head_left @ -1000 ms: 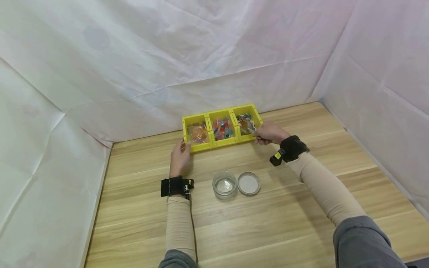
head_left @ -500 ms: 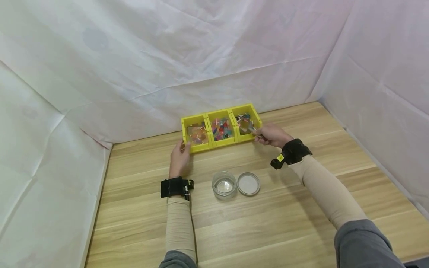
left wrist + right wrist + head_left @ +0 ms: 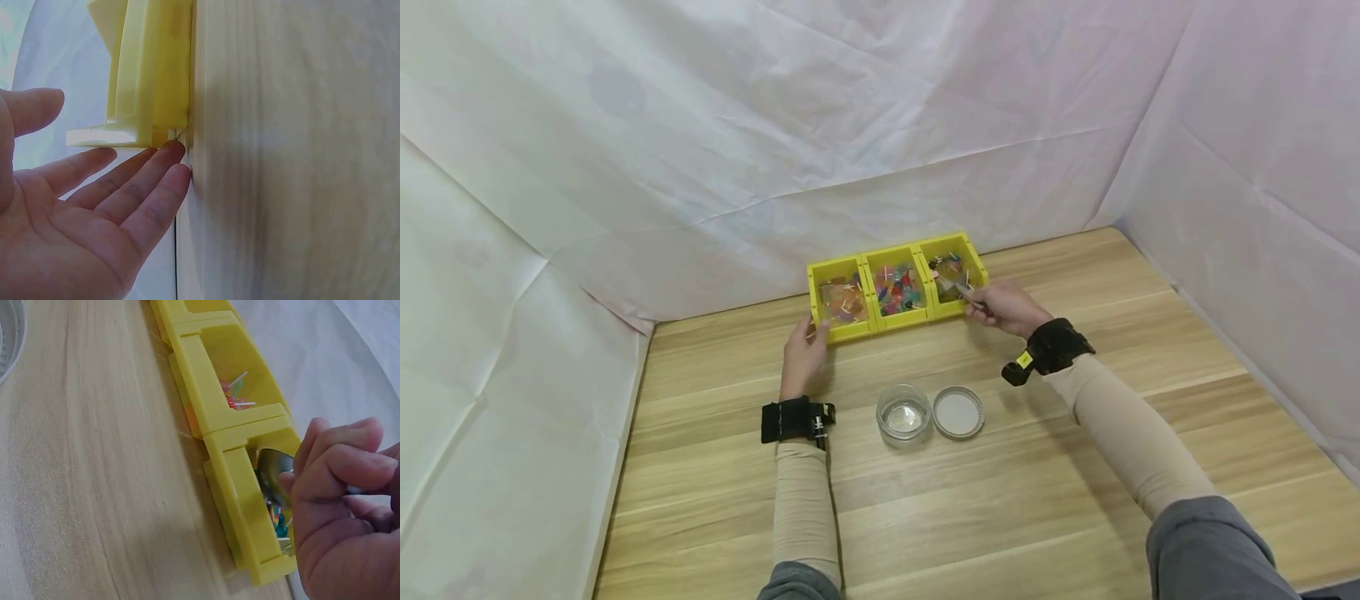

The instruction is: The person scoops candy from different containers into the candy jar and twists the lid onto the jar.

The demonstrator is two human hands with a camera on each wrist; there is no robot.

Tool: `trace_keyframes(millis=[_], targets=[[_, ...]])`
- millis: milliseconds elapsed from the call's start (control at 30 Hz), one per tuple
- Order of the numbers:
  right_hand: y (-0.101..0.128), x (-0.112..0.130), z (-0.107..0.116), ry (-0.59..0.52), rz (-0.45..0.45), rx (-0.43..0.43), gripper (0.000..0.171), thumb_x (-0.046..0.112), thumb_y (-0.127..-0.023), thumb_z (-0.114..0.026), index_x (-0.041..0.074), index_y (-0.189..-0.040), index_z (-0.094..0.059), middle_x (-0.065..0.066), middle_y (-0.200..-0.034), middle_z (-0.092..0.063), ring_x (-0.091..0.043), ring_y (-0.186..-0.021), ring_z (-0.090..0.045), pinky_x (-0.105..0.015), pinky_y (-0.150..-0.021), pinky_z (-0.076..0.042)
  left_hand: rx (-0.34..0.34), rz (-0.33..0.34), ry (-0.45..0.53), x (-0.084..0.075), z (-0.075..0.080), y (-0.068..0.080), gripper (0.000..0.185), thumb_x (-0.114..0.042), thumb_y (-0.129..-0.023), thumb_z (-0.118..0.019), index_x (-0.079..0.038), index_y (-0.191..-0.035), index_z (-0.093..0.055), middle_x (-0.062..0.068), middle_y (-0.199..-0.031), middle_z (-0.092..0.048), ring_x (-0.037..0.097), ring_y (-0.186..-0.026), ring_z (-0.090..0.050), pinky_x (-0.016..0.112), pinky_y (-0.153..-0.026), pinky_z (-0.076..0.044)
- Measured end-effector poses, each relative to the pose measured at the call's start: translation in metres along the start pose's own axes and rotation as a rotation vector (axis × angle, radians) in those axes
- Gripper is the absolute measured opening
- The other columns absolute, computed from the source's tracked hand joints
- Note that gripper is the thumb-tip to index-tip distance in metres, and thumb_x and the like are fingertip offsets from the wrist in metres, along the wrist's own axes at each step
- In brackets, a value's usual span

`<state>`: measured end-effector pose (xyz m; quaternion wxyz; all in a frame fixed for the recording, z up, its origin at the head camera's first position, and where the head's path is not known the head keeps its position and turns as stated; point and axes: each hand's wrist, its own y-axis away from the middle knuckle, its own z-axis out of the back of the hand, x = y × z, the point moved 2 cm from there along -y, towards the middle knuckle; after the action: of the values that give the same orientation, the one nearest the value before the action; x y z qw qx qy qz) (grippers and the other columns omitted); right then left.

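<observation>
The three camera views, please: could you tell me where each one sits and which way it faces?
Head: worn high, looking down at the table, jar, lid; both forearms show.
Left wrist: low at the table, facing the yellow tray; left hand open, fingertips touching it.
Right wrist: faces the tray's right bin; right hand grips a spoon.
All three share the tray.

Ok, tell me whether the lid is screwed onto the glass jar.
No, the lid lies flat on the table beside the open glass jar.
</observation>
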<state>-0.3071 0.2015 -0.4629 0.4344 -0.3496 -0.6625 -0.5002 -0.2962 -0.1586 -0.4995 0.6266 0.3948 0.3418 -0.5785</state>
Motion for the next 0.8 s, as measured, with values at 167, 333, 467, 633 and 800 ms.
trace_keyframes(millis=[167, 333, 467, 633, 800], targets=[[-0.003, -0.005, 0.003, -0.039, 0.010, 0.021, 0.036, 0.015, -0.108, -0.038, -0.013, -0.131, -0.036, -0.002, -0.076, -0.057, -0.006, -0.057, -0.042, -0.016, -0.046, -0.032, -0.003, 0.000, 0.007, 0.000, 0.000, -0.001, 0.058, -0.042, -0.104, -0.046, -0.016, -0.155, -0.034, 0.020, -0.150, -0.044, 0.037, -0.135, -0.047, 0.050, -0.108, -0.043], [-0.003, -0.012, 0.006, -0.110, -0.004, 0.029, 0.038, 0.016, -0.109, -0.033, -0.013, -0.133, -0.034, -0.001, -0.078, -0.055, -0.005, -0.058, -0.040, -0.016, -0.047, -0.032, 0.004, -0.003, 0.004, 0.001, 0.001, -0.002, 0.058, -0.042, -0.104, -0.045, -0.016, -0.155, -0.032, 0.020, -0.151, -0.043, 0.037, -0.135, -0.047, 0.051, -0.109, -0.042], [-0.003, -0.016, 0.006, -0.152, 0.006, 0.019, 0.040, 0.015, -0.109, -0.033, -0.013, -0.139, -0.030, -0.001, -0.078, -0.054, -0.005, -0.058, -0.040, -0.016, -0.046, -0.031, 0.018, -0.014, -0.001, 0.003, 0.000, -0.003, 0.059, -0.043, -0.104, -0.045, -0.017, -0.156, -0.031, 0.020, -0.151, -0.044, 0.037, -0.135, -0.047, 0.051, -0.109, -0.042], [-0.006, -0.020, 0.005, -0.142, 0.018, 0.001, 0.038, 0.014, -0.109, -0.034, -0.011, -0.136, -0.031, -0.002, -0.077, -0.055, -0.005, -0.058, -0.040, -0.015, -0.046, -0.030, 0.018, -0.022, -0.002, 0.003, -0.002, -0.004, 0.059, -0.043, -0.104, -0.046, -0.017, -0.155, -0.032, 0.021, -0.149, -0.046, 0.037, -0.135, -0.048, 0.051, -0.109, -0.042], [-0.006, -0.024, 0.008, -0.166, 0.021, 0.003, 0.040, 0.015, -0.109, -0.035, -0.012, -0.138, -0.030, -0.002, -0.076, -0.055, -0.006, -0.058, -0.040, -0.016, -0.047, -0.030, 0.021, -0.014, -0.005, 0.003, -0.003, -0.003, 0.060, -0.043, -0.104, -0.046, -0.016, -0.156, -0.031, 0.020, -0.150, -0.045, 0.037, -0.136, -0.047, 0.051, -0.110, -0.041]])
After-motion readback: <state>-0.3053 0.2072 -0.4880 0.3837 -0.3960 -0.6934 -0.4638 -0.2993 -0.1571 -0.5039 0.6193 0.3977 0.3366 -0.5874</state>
